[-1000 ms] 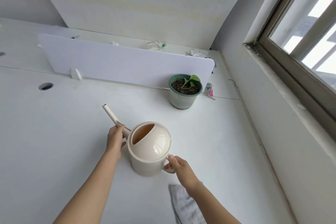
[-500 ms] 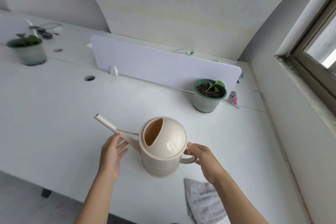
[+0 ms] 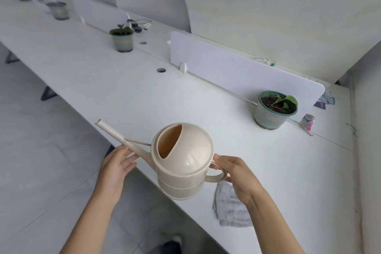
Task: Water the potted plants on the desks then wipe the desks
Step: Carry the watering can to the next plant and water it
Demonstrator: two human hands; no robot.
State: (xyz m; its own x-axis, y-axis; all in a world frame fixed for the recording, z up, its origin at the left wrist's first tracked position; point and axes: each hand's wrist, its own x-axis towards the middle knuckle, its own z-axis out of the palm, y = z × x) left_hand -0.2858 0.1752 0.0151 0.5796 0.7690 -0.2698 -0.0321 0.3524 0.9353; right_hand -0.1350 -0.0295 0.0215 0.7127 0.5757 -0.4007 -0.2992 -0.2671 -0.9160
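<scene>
Head view: long white desk [image 3: 123,93] along pale wall, white divider panel [image 3: 237,72] standing on it. Nearest potted plant [image 3: 275,109] by divider, second pot [image 3: 122,39] farther left, third pot [image 3: 58,10] blurred. Grey cloth [image 3: 231,208] on desk edge, partly behind right wrist. Smooth cream plastic watering can [image 3: 182,161], domed, held over desk edge: right hand [image 3: 239,177] gripping handle, left hand [image 3: 115,169] fingers loosely cupping spout.

Cloth [image 3: 231,206] on desk [image 3: 206,109], right

Two bare forearms reach forward. The right hand [image 3: 240,177] curls its fingers closed around a handle. The left hand [image 3: 115,166] cups loosely, fingers half open
</scene>
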